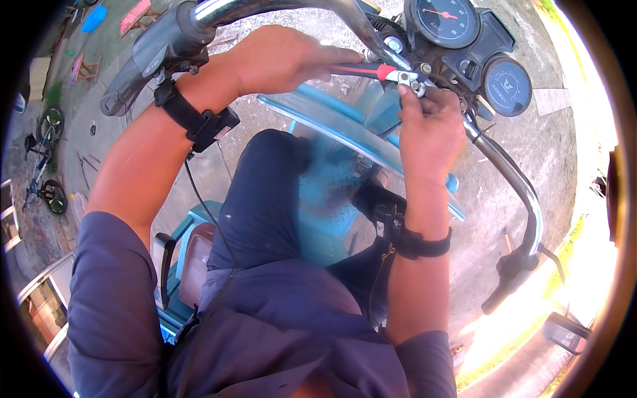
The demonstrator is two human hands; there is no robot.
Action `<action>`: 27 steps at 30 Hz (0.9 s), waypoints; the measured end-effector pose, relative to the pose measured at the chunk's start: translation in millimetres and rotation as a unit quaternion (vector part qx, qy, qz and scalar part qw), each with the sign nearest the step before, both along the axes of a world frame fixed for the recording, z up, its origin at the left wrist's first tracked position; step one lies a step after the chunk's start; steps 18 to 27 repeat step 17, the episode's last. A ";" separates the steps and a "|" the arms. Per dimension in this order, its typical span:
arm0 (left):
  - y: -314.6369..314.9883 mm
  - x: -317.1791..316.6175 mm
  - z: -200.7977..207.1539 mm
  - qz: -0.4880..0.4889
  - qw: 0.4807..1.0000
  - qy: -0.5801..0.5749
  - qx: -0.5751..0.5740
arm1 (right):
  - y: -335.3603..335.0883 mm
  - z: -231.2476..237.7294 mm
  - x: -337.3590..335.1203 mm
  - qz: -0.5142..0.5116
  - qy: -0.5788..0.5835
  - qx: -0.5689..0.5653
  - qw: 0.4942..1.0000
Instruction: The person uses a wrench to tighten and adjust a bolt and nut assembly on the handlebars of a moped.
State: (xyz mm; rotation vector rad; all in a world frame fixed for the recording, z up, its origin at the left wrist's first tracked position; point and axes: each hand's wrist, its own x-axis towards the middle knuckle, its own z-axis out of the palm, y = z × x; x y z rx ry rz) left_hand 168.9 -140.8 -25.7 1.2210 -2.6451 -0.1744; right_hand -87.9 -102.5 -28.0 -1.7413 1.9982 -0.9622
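My left hand (282, 60) is closed round the black-and-red handle of a ratchet wrench (361, 69), the forefinger stretched along it. At the wrench's silver head, my right hand (434, 126) is closed, with the thumb pressed against the metal and the other fingers curled behind it. That head sits at the middle of a chrome handlebar (348, 23), by the clamp bolts. Whether it is seated on a bolt is hidden by the fingers. Just beyond stand a round speedometer (443, 20) and a second round gauge (507, 86).
Black grips end the handlebar at left (123, 86) and right (509, 282). Below my hands lies the blue vehicle body (332, 129), with a footboard (325, 212) between my legs. A mirror (567, 333) is at lower right. A bicycle (43, 159) rests far left.
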 end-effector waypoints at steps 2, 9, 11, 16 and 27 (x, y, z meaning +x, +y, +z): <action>9.7 -3.2 2.3 0.026 1.000 0.000 0.004 | 0.0 -2.9 0.0 -0.001 -0.028 -0.010 1.000; 60.0 -24.8 28.9 0.099 0.994 0.048 0.027 | -2.6 4.6 -5.0 0.027 -0.315 0.046 0.947; 80.2 -34.8 26.2 0.132 0.980 0.128 0.079 | -3.0 10.3 -9.8 0.039 -0.362 0.049 0.930; 129.8 -86.9 8.6 0.244 0.894 0.279 0.251 | -10.5 23.9 -29.6 0.098 -0.263 0.089 0.956; 135.9 -98.8 4.1 0.270 0.864 0.291 0.311 | -14.9 24.7 -32.6 0.118 -0.208 0.105 0.965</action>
